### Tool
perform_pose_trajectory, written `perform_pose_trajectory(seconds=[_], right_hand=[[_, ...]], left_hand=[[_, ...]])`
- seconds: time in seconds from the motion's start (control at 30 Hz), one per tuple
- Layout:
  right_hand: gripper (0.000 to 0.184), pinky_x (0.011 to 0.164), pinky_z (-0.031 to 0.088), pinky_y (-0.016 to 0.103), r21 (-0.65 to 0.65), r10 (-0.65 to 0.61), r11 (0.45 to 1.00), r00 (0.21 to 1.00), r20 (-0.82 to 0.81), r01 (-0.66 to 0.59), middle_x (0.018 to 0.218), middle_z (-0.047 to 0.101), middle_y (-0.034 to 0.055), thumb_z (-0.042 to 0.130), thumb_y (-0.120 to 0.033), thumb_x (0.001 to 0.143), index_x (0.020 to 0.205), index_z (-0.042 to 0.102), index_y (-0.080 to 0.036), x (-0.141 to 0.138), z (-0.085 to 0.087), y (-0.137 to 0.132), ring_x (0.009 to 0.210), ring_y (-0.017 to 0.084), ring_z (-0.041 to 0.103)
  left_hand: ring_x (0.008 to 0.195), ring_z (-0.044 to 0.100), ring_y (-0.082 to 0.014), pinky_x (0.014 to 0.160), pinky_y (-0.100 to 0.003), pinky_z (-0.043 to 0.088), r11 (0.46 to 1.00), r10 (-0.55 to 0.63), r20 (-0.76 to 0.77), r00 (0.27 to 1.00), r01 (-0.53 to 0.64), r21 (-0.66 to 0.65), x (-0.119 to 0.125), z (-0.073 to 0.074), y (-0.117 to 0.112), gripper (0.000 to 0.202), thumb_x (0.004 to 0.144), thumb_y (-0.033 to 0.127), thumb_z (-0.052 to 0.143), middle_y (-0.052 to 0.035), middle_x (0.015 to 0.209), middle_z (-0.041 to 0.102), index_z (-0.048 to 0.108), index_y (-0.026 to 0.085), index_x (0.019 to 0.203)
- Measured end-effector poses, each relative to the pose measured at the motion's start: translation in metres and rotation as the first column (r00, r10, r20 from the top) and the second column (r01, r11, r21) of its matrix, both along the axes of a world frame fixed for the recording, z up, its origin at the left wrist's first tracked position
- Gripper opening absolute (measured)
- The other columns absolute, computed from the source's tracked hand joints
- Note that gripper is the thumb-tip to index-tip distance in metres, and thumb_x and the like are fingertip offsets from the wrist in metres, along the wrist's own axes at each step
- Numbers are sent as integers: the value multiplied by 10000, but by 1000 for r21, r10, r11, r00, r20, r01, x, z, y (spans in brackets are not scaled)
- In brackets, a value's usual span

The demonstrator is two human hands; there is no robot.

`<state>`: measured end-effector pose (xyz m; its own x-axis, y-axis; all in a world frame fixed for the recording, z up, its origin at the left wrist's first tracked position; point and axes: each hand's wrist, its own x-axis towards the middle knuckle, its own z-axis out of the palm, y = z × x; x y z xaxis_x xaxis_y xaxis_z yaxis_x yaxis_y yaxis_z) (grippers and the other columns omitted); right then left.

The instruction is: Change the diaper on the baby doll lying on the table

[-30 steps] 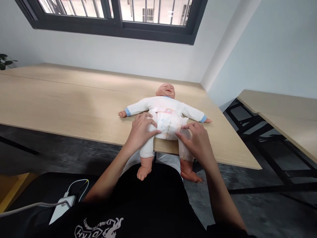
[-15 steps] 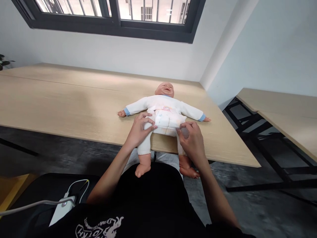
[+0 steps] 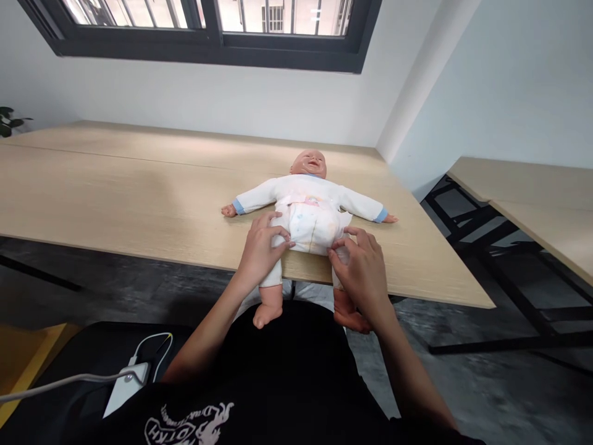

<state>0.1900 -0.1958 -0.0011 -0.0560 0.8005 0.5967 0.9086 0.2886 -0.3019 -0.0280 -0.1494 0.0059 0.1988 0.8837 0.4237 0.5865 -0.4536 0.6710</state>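
Note:
A baby doll (image 3: 309, 188) in a white suit with blue cuffs lies on its back, arms spread, its lower legs hanging over the table's near edge. Around its hips sits a white diaper (image 3: 306, 230) with faint coloured prints and a yellowish line down the front. My left hand (image 3: 263, 244) pinches the diaper's edge by the leg on the left, thumb and fingers close together. On the other side my right hand (image 3: 360, 256) grips the diaper's edge at the opposite leg. A loose white tab of the diaper sticks up beside the right hand. The fingertips partly hide both edges.
The doll lies on a long wooden table (image 3: 139, 185) below a dark-framed window (image 3: 208, 52). Another table (image 3: 532, 185) stands to the right. At lower left, a white device (image 3: 127, 386) with cables rests on a black surface.
Both hands have shifted slightly along the diaper's leg edges, and its front lies smoother and lower between the legs. The view has tilted a little.

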Motion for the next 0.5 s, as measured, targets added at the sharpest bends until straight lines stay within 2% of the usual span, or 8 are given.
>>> perform_pose_trajectory(seconds=[0.13,0.27,0.4,0.5], right_hand=[[105,929,458,507,-8,-1,1000,999,-48,0,1225,614,137,553,-269,931,903,629,-203,0,-1,1,1074,327,578],[143,949,449,521,-25,6,1000,996,-89,-9,1205,619,133,544,-307,941,913,640,-205,5,-3,2,1090,332,586],[228,956,475,509,-66,139,986,969,-204,-155,1106,643,115,597,-430,927,899,668,-215,18,4,11,1053,314,610],[311,947,492,493,-72,176,976,936,-304,-207,1015,649,103,600,-511,913,892,672,-209,24,12,22,1005,296,627]], left_hand=[[1295,519,-285,1173,-491,368,1000,-26,112,993,26,-2,-5,-3,5,88,822,187,787,-85,1315,583,702,207,810],[1297,522,-280,1174,-486,359,999,-35,156,987,36,-4,-7,-3,6,98,811,180,799,-85,1297,584,706,208,803],[1312,524,-283,1182,-475,350,993,-97,180,979,108,-53,-11,0,13,115,792,187,819,-93,1265,581,707,195,771],[1280,543,-269,1160,-465,378,993,-84,194,977,99,-68,-9,5,19,108,847,240,776,-94,1220,588,694,187,799]])
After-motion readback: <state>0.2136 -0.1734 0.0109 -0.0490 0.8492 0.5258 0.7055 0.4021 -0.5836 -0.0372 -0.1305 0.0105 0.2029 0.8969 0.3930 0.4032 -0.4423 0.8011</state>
